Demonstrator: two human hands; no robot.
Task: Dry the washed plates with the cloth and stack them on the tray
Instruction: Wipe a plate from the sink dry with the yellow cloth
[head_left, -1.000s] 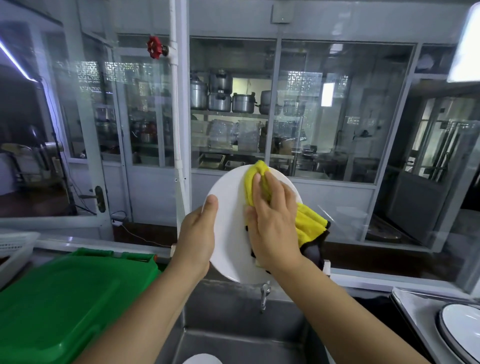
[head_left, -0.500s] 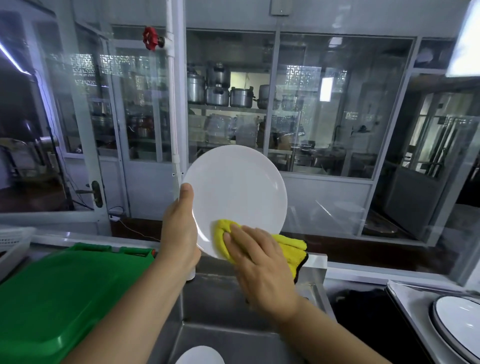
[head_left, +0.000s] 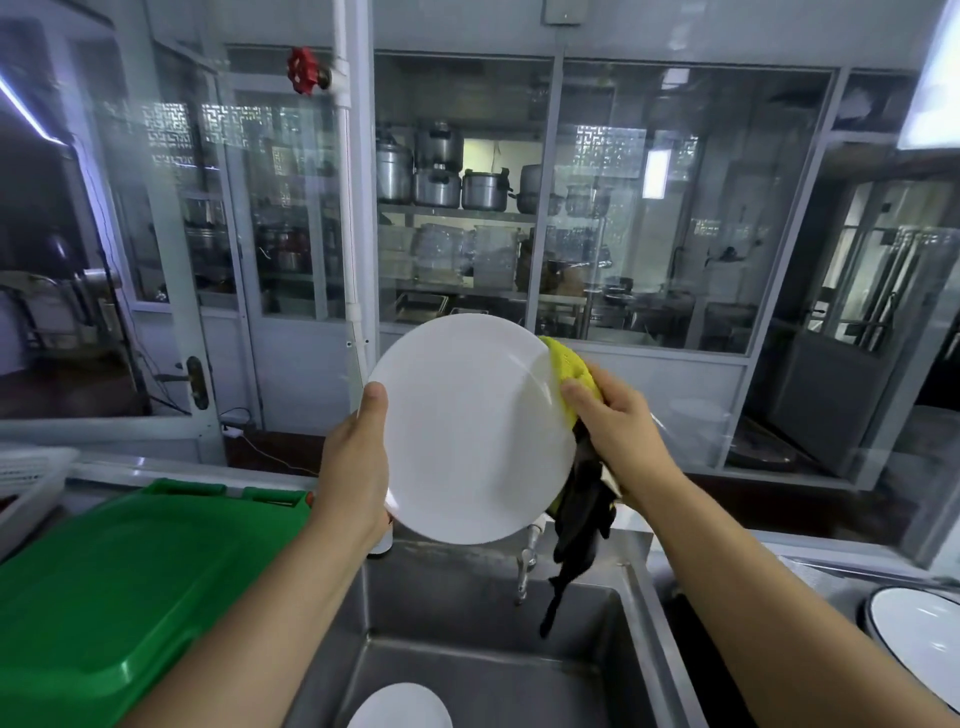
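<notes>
A white plate (head_left: 467, 431) is held upright over the sink, its face towards me. My left hand (head_left: 356, 467) grips its left rim, thumb on the front. My right hand (head_left: 615, 431) holds a yellow and black cloth (head_left: 569, 371) wrapped round the plate's right rim; the cloth's dark end hangs down towards the basin. Another white plate (head_left: 400, 706) lies in the steel sink (head_left: 467, 613) below. At the right edge, white plates with a dark rim (head_left: 919, 639) sit on a metal surface; I cannot tell if it is the tray.
A green plastic lid or crate (head_left: 119, 582) fills the counter to the left, with a white basket (head_left: 26, 483) behind it. A tap (head_left: 524, 566) juts out under the held plate. Glass partitions and a white pipe stand behind the sink.
The cloth went from the plate's upper face, to its lower edge, then to the right rim. The plate's face has turned more towards me.
</notes>
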